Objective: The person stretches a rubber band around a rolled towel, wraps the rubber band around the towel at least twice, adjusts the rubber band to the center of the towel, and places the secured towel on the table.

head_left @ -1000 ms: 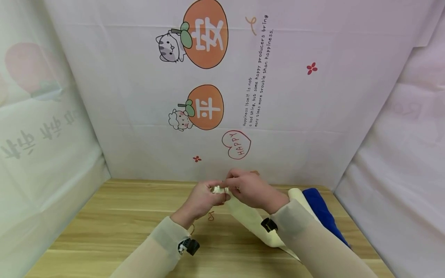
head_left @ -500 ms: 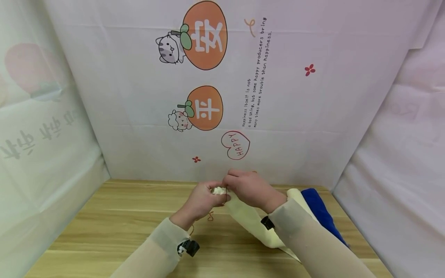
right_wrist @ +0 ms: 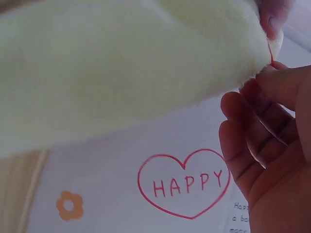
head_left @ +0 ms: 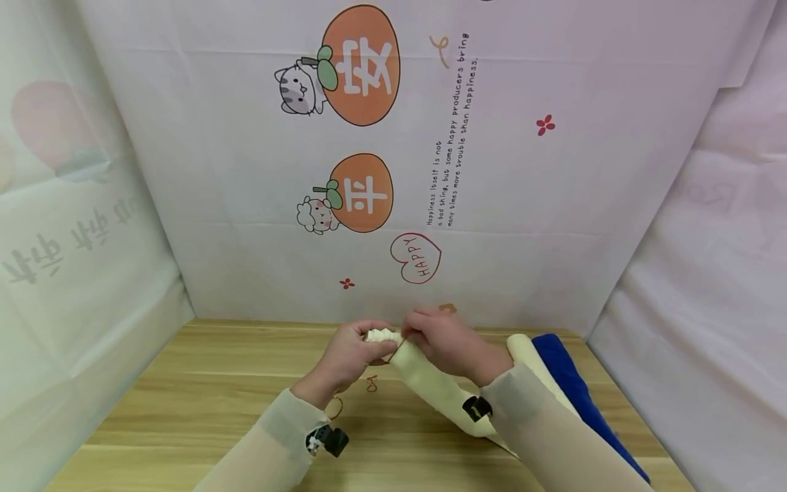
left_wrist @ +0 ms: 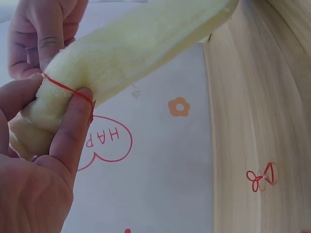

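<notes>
Cream cloth: raised over the table, slanting toward the right forearm; bunched end at the left hand [head_left: 344,352]
Red band [left_wrist: 60,85]: across the cloth [head_left: 427,383] near that end; now slanted, upright half a second ago; probably under tension
Fingers: left ones clasp the cloth; right hand [head_left: 451,344] pinches the band
Table [head_left: 246,396]: wooden; red loops [head_left: 371,383]; blue cloth [head_left: 572,383] lying right
Room: printed white sheets [head_left: 522,205] around

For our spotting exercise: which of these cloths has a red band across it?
The cream cloth in the left hand, crossed by the red band; the blue cloth and its cream neighbour show none.
</notes>
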A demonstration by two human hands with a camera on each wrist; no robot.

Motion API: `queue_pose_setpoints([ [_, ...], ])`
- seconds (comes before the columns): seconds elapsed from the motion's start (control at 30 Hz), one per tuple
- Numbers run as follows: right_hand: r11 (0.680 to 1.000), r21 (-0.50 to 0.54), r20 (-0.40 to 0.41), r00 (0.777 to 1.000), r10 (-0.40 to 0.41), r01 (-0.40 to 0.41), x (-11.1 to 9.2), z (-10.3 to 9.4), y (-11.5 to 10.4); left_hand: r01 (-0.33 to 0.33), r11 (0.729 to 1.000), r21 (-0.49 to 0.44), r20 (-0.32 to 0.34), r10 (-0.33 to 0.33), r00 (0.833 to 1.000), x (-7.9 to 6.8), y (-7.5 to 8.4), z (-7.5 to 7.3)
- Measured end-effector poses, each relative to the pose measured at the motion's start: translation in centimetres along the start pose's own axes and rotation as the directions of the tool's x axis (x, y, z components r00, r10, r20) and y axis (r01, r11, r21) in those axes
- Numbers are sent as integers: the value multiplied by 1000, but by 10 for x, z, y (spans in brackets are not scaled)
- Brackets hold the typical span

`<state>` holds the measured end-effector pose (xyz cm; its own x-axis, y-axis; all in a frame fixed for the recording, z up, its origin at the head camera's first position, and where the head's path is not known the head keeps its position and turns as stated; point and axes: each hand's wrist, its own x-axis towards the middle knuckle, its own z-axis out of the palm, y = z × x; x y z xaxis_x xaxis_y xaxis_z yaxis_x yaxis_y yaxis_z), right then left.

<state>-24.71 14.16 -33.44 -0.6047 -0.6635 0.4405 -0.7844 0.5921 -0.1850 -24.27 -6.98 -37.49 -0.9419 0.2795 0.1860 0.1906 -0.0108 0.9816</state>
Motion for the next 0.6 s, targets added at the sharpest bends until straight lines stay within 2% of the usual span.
queue_pose_setpoints([
  [0.1,985,159,30,998,59,-63,-3,5,0,10,1000,-20,5,-10,1000,1,-1,-1],
  [0.2,943,290,98,985,142,-165,-8,8,-2,25,999,-39,3,-25,1000,1,-3,-2],
  [0.27,915,335,149,972,182,-223,-12,12,-3,35,998,-53,-3,-35,999,2,-4,-3],
  [0.4,904,324,202,954,222,-279,-17,21,-1,40,996,-80,-12,-42,999,2,-7,-4],
  [0.5,916,301,178,959,220,-266,-19,26,1,43,995,-94,-13,-44,999,2,-8,-4],
  [0.6,912,322,133,966,220,-252,-19,29,2,40,994,-97,-6,-41,999,2,-10,-4],
])
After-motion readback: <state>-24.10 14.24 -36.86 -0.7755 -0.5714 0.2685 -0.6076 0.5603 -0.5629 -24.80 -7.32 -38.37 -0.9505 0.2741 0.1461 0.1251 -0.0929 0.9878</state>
